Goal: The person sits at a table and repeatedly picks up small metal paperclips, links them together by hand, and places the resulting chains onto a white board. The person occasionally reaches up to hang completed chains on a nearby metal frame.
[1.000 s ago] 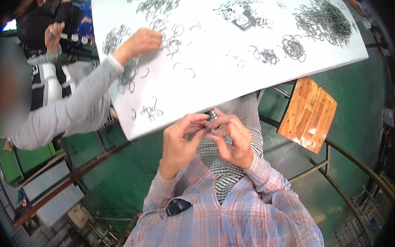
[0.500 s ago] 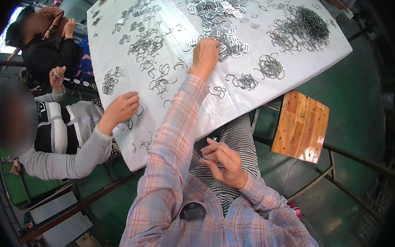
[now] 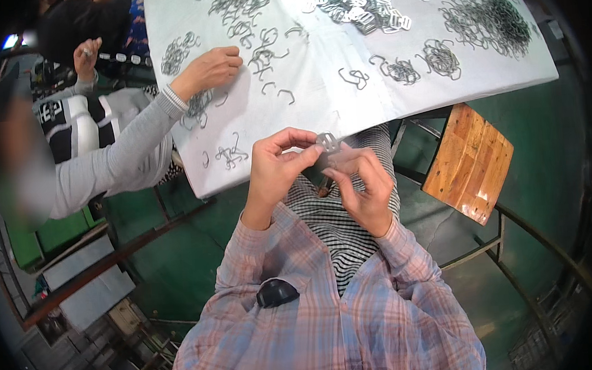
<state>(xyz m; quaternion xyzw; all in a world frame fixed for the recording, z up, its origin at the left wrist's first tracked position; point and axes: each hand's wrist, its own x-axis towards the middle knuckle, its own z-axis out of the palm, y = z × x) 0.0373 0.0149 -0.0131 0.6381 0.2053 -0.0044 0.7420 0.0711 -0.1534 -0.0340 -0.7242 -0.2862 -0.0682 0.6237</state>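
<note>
My left hand (image 3: pixel 278 169) is closed, its thumb and forefinger pinching a flat silver slotted metal buckle (image 3: pixel 327 142) just off the table's front edge, above my lap. Close against it on the right, my right hand (image 3: pixel 364 184) has thumb and fingers bent in a pinch. Motion blurs those fingertips, and whatever they hold is too small to make out. Further up the white table lies a heap of similar slotted buckles (image 3: pixel 366 8). Bent wire rings lie in loose groups, among them a small bundle (image 3: pixel 442 59) and a flatter cluster (image 3: pixel 399 70).
A large dark pile of wire rings (image 3: pixel 496 23) covers the table's right side. On the left, a co-worker's hand (image 3: pixel 214 66) reaches over more wire rings (image 3: pixel 200 106). A wooden stool (image 3: pixel 469 163) stands right of my legs, beside the white table's edge (image 3: pixel 467 100).
My left hand has come back from the buckle heap to my right hand, bringing a buckle. My right hand has risen slightly. The co-worker's hand has shifted over the rings, and the view has tilted.
</note>
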